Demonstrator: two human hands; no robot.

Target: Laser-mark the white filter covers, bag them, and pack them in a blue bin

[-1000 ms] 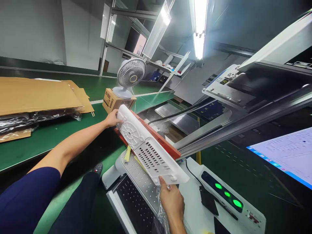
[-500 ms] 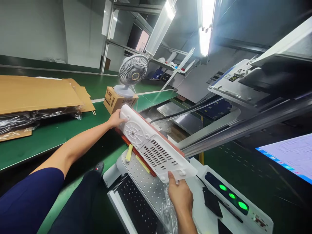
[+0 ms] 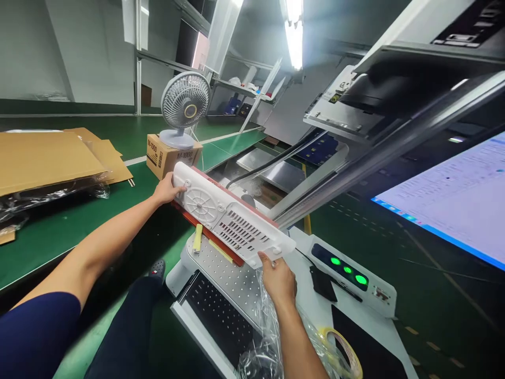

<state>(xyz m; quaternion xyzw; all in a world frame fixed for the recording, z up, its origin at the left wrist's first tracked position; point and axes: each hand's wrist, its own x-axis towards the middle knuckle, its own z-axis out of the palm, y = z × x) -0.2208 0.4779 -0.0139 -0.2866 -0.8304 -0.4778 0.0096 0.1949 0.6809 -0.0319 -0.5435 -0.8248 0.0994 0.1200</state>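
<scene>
A long white plastic housing panel [image 3: 232,218], with a round spoked pattern and a slotted grille, is held tilted in front of me. My left hand [image 3: 168,189] grips its far left end, thumb on the white face. At the near right end my right hand [image 3: 279,279] pinches the edge, thumb on top. Behind and below the panel shows an orange-red piece [image 3: 189,221]; whether it is joined to the panel I cannot tell. Under them lies a perforated metal plate [image 3: 224,279] with a yellow strip [image 3: 198,238] standing on it.
Clear plastic film [image 3: 262,342] and a tape roll [image 3: 347,352] lie by my right forearm. A control box with green lit buttons [image 3: 347,269] is at right, below a monitor [image 3: 445,195]. A fan [image 3: 185,102] stands on a cardboard box [image 3: 173,158]; flat cardboard [image 3: 47,160] lies left.
My view has turned to the right, so the surroundings sit further left, and the tape roll has come into sight. Both hands keep their hold on the panel.
</scene>
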